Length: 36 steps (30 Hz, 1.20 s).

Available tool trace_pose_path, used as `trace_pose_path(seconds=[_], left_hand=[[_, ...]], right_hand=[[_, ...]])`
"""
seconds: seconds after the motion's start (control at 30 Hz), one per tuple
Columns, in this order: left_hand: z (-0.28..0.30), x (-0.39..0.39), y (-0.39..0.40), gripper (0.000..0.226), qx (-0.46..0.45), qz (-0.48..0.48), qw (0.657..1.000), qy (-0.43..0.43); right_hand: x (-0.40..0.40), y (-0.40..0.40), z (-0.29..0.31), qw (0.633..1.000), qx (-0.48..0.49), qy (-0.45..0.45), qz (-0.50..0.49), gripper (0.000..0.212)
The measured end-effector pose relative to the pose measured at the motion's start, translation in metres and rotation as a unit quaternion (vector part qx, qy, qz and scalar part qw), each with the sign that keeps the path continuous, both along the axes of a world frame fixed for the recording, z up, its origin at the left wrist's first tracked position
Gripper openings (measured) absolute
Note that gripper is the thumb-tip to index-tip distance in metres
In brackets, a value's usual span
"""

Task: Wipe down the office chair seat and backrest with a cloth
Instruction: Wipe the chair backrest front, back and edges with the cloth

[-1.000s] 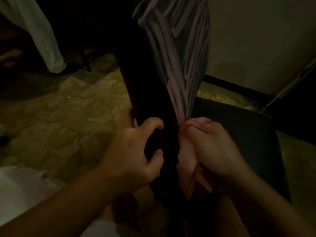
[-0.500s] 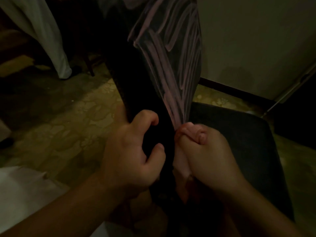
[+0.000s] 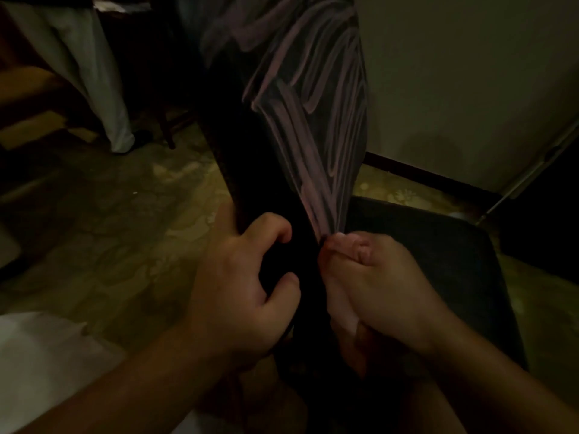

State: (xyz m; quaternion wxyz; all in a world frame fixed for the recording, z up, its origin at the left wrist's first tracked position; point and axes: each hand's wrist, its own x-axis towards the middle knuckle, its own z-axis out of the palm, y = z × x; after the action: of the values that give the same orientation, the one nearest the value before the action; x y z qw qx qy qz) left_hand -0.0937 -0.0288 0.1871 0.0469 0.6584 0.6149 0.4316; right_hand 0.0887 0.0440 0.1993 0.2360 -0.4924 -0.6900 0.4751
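The chair's backrest [image 3: 313, 104] stands almost edge-on in front of me, dark, with pinkish wiped streaks across its front face. My left hand [image 3: 247, 289] curls around its dark rear edge low down. My right hand [image 3: 385, 286] is a closed fist on a pale pink cloth [image 3: 341, 311], pressed against the bottom of the streaked face where it meets the seat. The dark seat [image 3: 454, 261] spreads out to the right behind that hand. Most of the cloth is hidden inside the fist.
The room is very dim. A patterned floor [image 3: 109, 230] lies to the left, and white hanging fabric [image 3: 94, 73] with dark furniture legs is at the back left. A pale wall [image 3: 470, 89] with a dark skirting stands close behind the seat. My white clothing [image 3: 47, 371] shows at the bottom left.
My right fist with the cloth has slid slightly down the backrest's face. My left hand keeps its hold on the edge. The view has shifted a little.
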Motion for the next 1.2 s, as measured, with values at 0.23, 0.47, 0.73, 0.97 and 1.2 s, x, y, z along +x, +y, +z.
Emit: trace_pose_path(seconds=[0.23, 0.47, 0.73, 0.97, 1.2], left_hand=[[0.012, -0.007, -0.004, 0.037, 0.003, -0.011, 1.0, 0.025], [0.026, -0.009, 0.001, 0.029, 0.051, 0.012, 0.999, 0.0], [0.028, -0.009, -0.001, 0.03, 0.043, -0.01, 0.999, -0.005], [0.03, -0.009, 0.0, 0.031, 0.031, -0.004, 0.999, -0.013], [0.034, -0.01, -0.002, 0.032, 0.021, -0.007, 1.0, -0.014]], right_hand=[[-0.003, -0.003, 0.005, 0.999, -0.049, -0.017, 0.009, 0.028], [-0.011, 0.008, 0.017, 0.992, -0.127, 0.004, 0.002, 0.028], [-0.012, 0.015, 0.017, 0.991, -0.134, 0.03, 0.003, 0.028], [-0.016, 0.02, 0.024, 0.988, -0.14, 0.064, 0.016, 0.027], [-0.024, 0.026, 0.028, 0.989, -0.126, 0.076, 0.03, 0.021]])
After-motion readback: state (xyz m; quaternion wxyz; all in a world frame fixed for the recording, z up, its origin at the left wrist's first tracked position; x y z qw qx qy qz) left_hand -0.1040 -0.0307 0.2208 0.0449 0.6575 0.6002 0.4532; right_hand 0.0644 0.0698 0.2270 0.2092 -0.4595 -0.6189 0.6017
